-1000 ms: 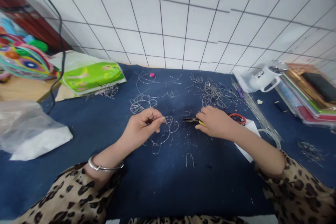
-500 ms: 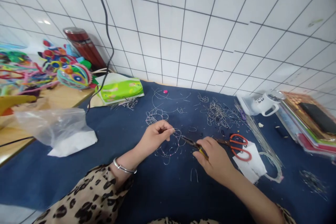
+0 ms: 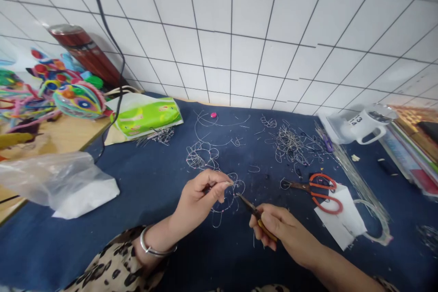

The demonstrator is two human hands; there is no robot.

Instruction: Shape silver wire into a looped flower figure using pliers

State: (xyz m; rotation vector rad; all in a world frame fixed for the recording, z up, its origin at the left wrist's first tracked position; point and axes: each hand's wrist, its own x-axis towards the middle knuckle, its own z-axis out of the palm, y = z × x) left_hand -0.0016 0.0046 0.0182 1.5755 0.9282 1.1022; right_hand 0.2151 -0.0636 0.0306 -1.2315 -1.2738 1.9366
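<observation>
Between thumb and fingertips, my left hand (image 3: 203,198) pinches a thin looped wire piece (image 3: 224,209) with small pink dots along it. My right hand (image 3: 278,226) is wrapped round the yellow handles of long-nosed pliers (image 3: 252,209). The plier tips point at the wire loops just right of my left fingertips; whether they grip the wire is too fine to tell. A flower-like ring of looped wire (image 3: 202,155) lies on the blue cloth (image 3: 191,260) beyond my left hand. To the right of the pliers lie scissors (image 3: 323,191) with orange handles.
A tangled heap of wire pieces (image 3: 290,143) lies at the back right, near a white mug (image 3: 371,123) and straight wires (image 3: 359,175). On the left are a green tissue pack (image 3: 147,116), a clear plastic bag (image 3: 65,180), a red flask (image 3: 87,52) and a hanging black cable (image 3: 114,41).
The right hand has turned so its thumb lies on top of the pliers, and both hands sit slightly lower in view. The camera has shifted a little to the right.
</observation>
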